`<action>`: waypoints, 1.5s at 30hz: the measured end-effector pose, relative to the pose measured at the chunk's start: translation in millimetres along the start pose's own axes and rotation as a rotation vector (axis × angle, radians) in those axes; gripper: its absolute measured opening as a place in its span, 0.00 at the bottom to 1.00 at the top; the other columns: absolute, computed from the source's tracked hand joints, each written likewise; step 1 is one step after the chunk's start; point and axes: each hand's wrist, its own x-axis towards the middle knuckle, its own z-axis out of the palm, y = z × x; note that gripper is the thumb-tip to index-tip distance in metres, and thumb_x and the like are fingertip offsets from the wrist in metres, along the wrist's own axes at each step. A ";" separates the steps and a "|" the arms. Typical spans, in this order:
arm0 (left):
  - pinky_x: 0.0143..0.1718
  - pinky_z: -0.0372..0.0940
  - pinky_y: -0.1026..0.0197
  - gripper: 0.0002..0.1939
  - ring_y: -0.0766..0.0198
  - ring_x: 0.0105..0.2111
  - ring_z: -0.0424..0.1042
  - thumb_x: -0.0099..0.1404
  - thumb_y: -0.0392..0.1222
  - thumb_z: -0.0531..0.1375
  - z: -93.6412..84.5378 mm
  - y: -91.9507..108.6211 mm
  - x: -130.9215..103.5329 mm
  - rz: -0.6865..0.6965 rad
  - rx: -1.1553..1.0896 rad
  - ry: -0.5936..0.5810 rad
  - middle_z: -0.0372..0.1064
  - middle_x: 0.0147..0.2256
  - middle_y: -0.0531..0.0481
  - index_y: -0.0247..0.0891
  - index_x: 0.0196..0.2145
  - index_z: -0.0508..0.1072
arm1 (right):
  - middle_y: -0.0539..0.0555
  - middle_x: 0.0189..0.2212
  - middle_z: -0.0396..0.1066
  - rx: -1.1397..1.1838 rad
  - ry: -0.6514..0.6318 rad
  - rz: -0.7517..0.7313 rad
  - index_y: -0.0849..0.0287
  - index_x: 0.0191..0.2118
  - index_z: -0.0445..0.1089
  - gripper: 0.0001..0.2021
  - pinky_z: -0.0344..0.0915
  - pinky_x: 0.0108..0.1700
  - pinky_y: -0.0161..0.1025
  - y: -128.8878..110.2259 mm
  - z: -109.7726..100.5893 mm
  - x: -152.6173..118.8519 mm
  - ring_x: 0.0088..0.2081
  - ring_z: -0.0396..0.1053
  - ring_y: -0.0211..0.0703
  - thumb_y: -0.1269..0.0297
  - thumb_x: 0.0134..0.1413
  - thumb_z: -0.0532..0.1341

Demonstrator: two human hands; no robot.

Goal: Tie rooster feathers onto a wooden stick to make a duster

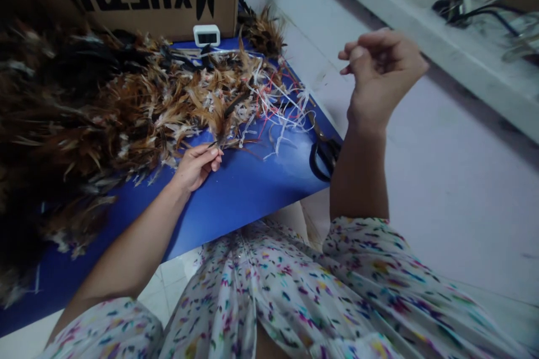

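Note:
My left hand (199,165) is over the near edge of the feather pile, thumb and fingertips pinched on the base of a small feather bunch (219,118). The bunch stands upward from the fingertips, brown with a dark feather beside it. My right hand (379,70) is raised off to the right, in front of the wall, its fingers curled and the thumb pressed to them. Whatever may be between those fingers is too fine to make out. Brown and black feathers (147,106) with whitish fluffy bases cover much of the blue table (236,190).
White and red strings (273,101) lie tangled at the pile's right end. Black-handled scissors (323,157) rest by the table's right edge, below my right forearm. A cardboard box (138,17) and a small white digital display (206,35) stand behind. Cables (484,11) lie on a ledge.

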 end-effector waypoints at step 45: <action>0.20 0.59 0.69 0.07 0.74 0.18 0.63 0.50 0.37 0.73 1.1 -0.6 -1.9 0.046 0.045 0.007 0.70 0.21 0.51 0.33 0.25 0.79 | 0.52 0.32 0.75 0.302 -0.528 0.161 0.52 0.33 0.64 0.21 0.65 0.40 0.42 1.0 6.9 -73.1 0.34 0.69 0.40 0.39 0.55 0.63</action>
